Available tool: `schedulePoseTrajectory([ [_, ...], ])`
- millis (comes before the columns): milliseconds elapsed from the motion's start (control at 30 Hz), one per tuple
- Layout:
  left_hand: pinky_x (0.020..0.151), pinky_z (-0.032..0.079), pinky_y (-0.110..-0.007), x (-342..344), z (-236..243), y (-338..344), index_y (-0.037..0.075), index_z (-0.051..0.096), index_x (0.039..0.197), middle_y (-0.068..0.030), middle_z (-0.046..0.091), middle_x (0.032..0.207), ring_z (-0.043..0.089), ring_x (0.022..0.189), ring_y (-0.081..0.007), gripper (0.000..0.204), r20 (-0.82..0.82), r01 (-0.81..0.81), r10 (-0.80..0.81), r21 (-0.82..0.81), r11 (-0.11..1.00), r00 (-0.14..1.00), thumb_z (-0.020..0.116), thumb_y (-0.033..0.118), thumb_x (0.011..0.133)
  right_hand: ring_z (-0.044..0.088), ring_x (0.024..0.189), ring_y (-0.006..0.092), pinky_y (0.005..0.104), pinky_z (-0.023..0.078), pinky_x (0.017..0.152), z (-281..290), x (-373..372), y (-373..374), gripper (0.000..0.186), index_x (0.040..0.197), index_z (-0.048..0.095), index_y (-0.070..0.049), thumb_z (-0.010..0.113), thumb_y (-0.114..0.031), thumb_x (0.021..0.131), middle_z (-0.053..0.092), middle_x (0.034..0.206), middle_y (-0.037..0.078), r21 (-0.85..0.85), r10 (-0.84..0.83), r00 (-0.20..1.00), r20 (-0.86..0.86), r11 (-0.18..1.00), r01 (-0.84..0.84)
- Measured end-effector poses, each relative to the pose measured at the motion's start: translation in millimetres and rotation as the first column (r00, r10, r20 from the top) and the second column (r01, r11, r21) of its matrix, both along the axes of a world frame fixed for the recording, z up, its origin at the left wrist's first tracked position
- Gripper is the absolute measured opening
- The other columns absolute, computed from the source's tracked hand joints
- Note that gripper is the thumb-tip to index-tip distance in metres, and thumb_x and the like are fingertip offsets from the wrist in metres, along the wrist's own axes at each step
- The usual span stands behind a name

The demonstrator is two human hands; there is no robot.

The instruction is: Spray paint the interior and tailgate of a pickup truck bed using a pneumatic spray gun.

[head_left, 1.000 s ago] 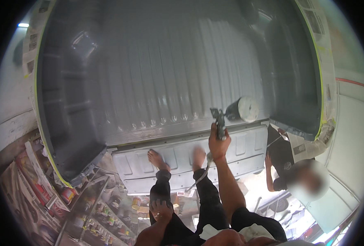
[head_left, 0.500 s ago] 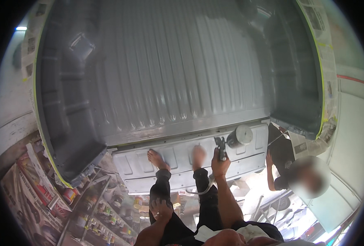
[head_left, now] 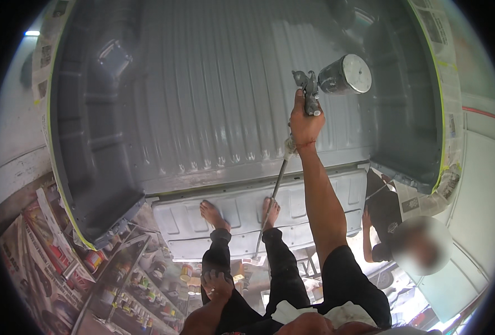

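The right hand (head_left: 307, 124) is closed around the grip of a grey spray gun (head_left: 310, 99), which stands up out of the fist, its cup (head_left: 345, 75) with a pale round end jutting to the right of the fingers. A hose (head_left: 280, 178) runs from below this hand down past the right foot (head_left: 271, 212). Gun and hand are over the ribbed grey truck bed (head_left: 219, 100), forward of the lowered tailgate (head_left: 242, 218). The left hand (head_left: 217, 285) rests well apart from the gun, its fingers loosely spread over the left trouser leg (head_left: 217, 254). Newspaper sheets (head_left: 453, 120) with dark print and pictures line the bed's sides; their text is mostly too small to read. Large lettering marks printed panels (head_left: 55, 279) at lower left, and a co-worker's dark shirt (head_left: 384, 206) bears a small pale emblem.
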State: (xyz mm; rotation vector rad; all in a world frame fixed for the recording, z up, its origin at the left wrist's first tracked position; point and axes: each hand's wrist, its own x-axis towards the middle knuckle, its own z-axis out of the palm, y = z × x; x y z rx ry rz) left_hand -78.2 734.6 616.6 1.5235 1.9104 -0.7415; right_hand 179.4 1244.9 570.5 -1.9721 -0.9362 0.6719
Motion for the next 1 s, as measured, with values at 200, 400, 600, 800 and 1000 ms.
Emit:
schedulePoseTrajectory([
  [200, 0.108, 0.031, -0.05, -2, 7, 8, 0.009, 0.073, 0.097, -0.0132, 0.061, 0.123, 0.049, 0.122, -0.0335, 0.03, 0.019, -0.045, 0.046, -0.027, 0.999, 0.999, 0.063, 0.031, 0.079, 0.064, 0.064, 0.0256, 0.0374, 0.049, 0.063, -11, 10, -38, 0.033, 0.093, 0.067, 0.005, 0.069, -0.028, 0.092, 0.066, 0.069, 0.017, 0.002, -0.046, 0.996, -0.08, 0.999, 0.046],
  [400, 0.106, 0.034, -0.051, -4, 5, 17, 0.01, 0.073, 0.096, -0.0134, 0.061, 0.122, 0.049, 0.121, -0.0342, 0.03, 0.048, 0.037, -0.039, 0.031, 0.999, 0.998, 0.064, 0.031, 0.077, 0.06, 0.065, 0.0155, 0.0352, 0.048, 0.062, -11, 20, -142, 0.033, 0.094, 0.067, 0.005, 0.07, -0.028, 0.092, 0.067, 0.069, 0.014, -0.235, -0.154, 0.986, -0.066, 0.963, 0.135],
  [600, 0.106, 0.036, -0.052, -11, 5, 14, 0.012, 0.074, 0.102, -0.0131, 0.06, 0.124, 0.05, 0.121, -0.0339, 0.033, 0.061, 0.055, -0.056, 0.006, 0.998, 0.997, 0.064, 0.031, 0.077, 0.047, 0.053, 0.0086, 0.0324, 0.04, 0.048, -9, 14, -270, 0.032, 0.081, 0.062, 0.003, 0.066, -0.026, 0.096, 0.054, 0.057, 0.003, -0.202, -0.239, 0.971, -0.002, 0.951, 0.234],
  [800, 0.107, 0.035, -0.053, -13, 3, 11, 0.012, 0.074, 0.103, -0.0133, 0.06, 0.127, 0.049, 0.122, -0.0334, 0.033, 0.039, 0.038, -0.037, -0.02, 0.999, 0.999, 0.064, 0.031, 0.078, 0.05, 0.041, 0.0114, 0.0334, 0.04, 0.039, -28, 16, -346, 0.032, 0.08, 0.063, 0.001, 0.065, -0.027, 0.095, 0.052, 0.051, 0.005, -0.292, -0.29, 0.951, 0.105, 0.906, 0.308],
  [1000, 0.109, 0.03, -0.052, -11, 3, 10, 0.009, 0.072, 0.104, -0.0125, 0.06, 0.125, 0.048, 0.123, -0.0335, 0.033, 0.049, 0.033, -0.033, -0.003, 0.999, 0.998, 0.062, 0.032, 0.081, 0.051, 0.043, 0.0132, 0.0352, 0.04, 0.042, -31, 21, -288, 0.037, 0.072, 0.063, 0.0, 0.064, -0.028, 0.096, 0.054, 0.052, 0.006, -0.212, -0.201, 0.964, 0.176, 0.948, 0.236],
])
